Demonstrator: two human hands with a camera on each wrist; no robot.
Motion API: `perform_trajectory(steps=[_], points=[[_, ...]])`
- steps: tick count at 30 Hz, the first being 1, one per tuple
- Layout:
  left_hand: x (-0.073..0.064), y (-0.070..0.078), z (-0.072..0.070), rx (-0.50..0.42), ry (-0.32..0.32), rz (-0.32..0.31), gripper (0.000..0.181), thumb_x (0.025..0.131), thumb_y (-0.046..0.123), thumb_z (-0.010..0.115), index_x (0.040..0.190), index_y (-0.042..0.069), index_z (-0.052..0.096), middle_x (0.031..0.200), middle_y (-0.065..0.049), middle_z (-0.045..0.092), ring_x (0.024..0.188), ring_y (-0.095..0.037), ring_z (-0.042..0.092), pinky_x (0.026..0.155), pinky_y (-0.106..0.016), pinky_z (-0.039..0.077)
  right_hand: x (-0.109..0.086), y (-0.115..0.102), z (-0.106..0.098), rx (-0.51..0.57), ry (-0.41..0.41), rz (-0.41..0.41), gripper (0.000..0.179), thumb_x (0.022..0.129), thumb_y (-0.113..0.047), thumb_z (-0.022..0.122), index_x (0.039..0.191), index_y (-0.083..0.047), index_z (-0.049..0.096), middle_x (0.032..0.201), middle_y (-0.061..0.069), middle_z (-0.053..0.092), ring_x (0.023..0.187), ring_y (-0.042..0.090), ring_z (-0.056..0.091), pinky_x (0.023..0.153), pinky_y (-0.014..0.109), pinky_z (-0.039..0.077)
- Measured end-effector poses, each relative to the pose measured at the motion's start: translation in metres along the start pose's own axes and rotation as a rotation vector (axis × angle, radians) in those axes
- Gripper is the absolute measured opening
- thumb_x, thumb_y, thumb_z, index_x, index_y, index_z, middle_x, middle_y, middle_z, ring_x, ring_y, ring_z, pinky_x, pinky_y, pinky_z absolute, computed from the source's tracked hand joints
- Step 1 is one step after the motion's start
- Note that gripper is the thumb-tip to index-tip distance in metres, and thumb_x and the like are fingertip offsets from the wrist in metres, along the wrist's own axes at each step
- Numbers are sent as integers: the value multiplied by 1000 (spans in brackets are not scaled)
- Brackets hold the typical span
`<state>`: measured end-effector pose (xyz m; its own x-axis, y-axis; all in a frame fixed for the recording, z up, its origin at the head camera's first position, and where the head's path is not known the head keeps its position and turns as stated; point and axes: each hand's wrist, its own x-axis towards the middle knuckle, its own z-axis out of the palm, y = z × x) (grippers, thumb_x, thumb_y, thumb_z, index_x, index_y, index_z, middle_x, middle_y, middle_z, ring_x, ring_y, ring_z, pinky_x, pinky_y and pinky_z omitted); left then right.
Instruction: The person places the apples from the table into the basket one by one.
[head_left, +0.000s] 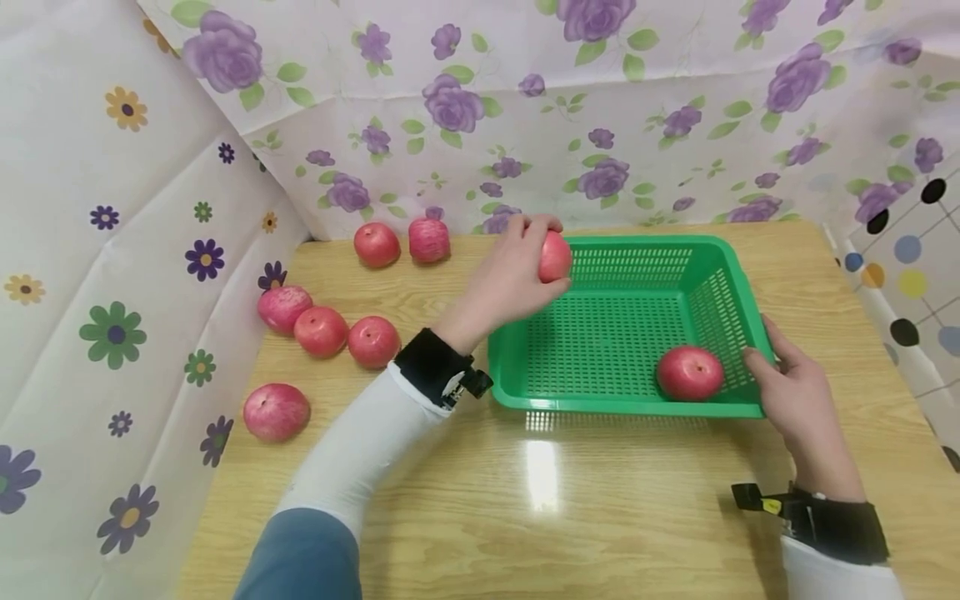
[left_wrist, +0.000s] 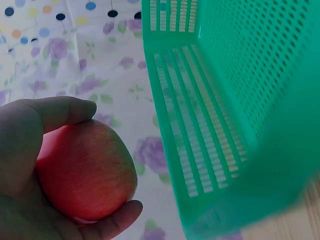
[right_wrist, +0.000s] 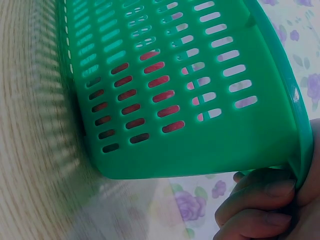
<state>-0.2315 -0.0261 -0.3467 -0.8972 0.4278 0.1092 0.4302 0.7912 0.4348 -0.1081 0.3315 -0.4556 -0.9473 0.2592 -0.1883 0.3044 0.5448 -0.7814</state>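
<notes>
Presently left hand (head_left: 510, 271), fingers curled round apple (head_left: 556, 257), near far-left corner of green basket (head_left: 600, 406), not touching it; right hand (head_left: 798, 392), farther from apple, grips right end.

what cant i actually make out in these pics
- Head view: part of the held apple, covered by the left hand.
- Head view: the basket at its far left corner, behind that same hand.
- Right wrist view: most of the basket apple, behind the slotted wall.
- Right wrist view: the rest of the right hand, cut off by the frame edge.
- Left wrist view: the basket's nearest part, blurred.
</notes>
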Motion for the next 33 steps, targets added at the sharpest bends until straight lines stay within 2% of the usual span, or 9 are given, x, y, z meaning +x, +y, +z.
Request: perform_trajectory(steps=[6, 9, 16, 23, 25, 29, 33], points=[[10, 20, 10, 4, -54, 68, 68, 82, 41, 73, 138, 21, 40, 126, -8, 41, 105, -16, 48, 74, -30, 53, 1, 1, 2, 6, -7, 0, 60, 102, -51, 42, 155, -40, 15, 118, 20, 57, 67, 16, 59, 51, 29, 51], [14, 25, 14, 8, -68, 87, 66, 83, 39, 71, 138, 21, 40, 124, -7, 41, 104, -15, 47, 71, -28, 52, 2, 1, 4, 10, -2, -1, 60, 102, -51, 43, 154, -41, 16, 113, 21, 60, 65, 15, 60, 51, 29, 52], [28, 44, 25, 16, -147, 80, 71, 77, 34, 77, 137, 25, 41, 124, -5, 40, 102, -13, 46, 63, -27, 52, 1, 0, 2, 7, 2, -4, 60, 102, -51, 43, 155, -40, 16, 108, 22, 61, 65, 15, 61, 51, 30, 53], [53, 72, 42, 75, -258, 86, 82, 70, 25, 85, 139, 31, 39, 129, -3, 37, 108, -15, 45, 66, -26, 52, 1, 1, -3, 40, -16, 4, 60, 102, -51, 43, 155, -41, 15, 126, 22, 56, 71, 14, 62, 53, 30, 54], [58, 78, 47, 91, -286, 80, 86, 68, 22, 87, 138, 33, 39, 131, -3, 36, 110, -16, 45, 66, -26, 52, 0, 2, -3, 44, -18, 9, 60, 102, -50, 43, 154, -42, 15, 125, 22, 56, 70, 15, 62, 53, 30, 54], [64, 85, 58, 95, -319, 62, 87, 66, 18, 88, 136, 36, 39, 134, -3, 34, 112, -17, 43, 65, -26, 52, 1, 3, -2, 37, -9, 13, 59, 102, -50, 45, 154, -42, 17, 117, 21, 60, 68, 16, 63, 51, 30, 54], [69, 88, 70, 95, -335, 62, 86, 68, 20, 88, 137, 36, 38, 136, -3, 34, 113, -17, 43, 66, -27, 51, 2, 1, -1, 32, -6, 10, 58, 102, -51, 44, 153, -44, 18, 119, 22, 60, 67, 15, 63, 51, 30, 55]])
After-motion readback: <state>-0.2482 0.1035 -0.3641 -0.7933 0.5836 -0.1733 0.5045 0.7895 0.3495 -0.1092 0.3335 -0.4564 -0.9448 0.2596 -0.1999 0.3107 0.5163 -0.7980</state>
